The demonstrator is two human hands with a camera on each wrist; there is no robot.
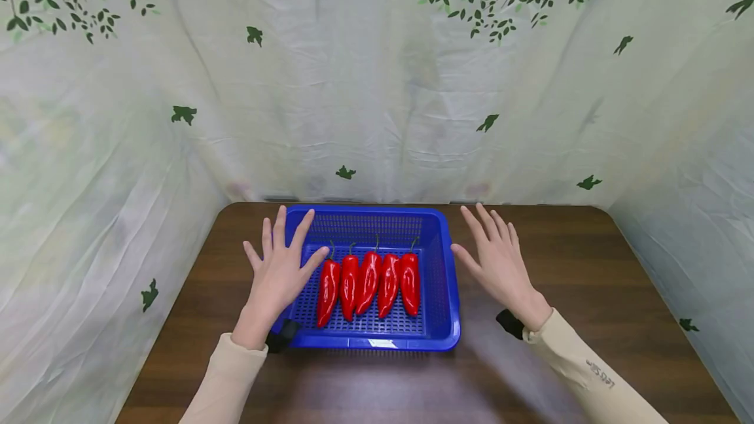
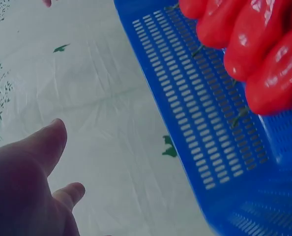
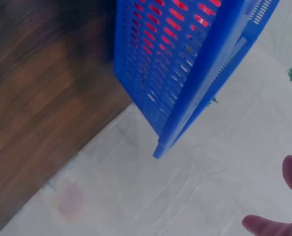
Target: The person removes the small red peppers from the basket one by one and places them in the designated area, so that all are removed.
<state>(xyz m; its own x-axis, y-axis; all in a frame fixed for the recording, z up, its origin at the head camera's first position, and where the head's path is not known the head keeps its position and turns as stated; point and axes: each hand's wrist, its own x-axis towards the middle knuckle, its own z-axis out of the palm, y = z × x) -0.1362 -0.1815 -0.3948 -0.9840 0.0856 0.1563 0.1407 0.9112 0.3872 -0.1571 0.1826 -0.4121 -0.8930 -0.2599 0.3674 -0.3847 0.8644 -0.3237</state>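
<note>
A blue plastic basket (image 1: 450, 306) with slotted walls stands on the table, and several glossy red chili peppers (image 1: 369, 283) lie side by side in it, most with green stems pointing to the far side. Over the basket's left side my left hand (image 1: 279, 273) hovers with its fingers spread, overlapping the rim in the head view. My right hand (image 1: 499, 265) is held in the air just right of the basket, fingers extended and holding nothing. In the left wrist view the peppers (image 2: 254, 44) appear beyond the thumb (image 2: 43, 147); the right wrist view shows the basket's outer wall (image 3: 151, 59).
The brown wooden table (image 1: 589, 280) reaches out on both sides of the basket. Behind it and along the sides hangs a pale curtain (image 1: 377, 84) printed with green leaves and branches. A dark strap (image 1: 510, 324) is on the right wrist, another (image 1: 285, 334) on the left.
</note>
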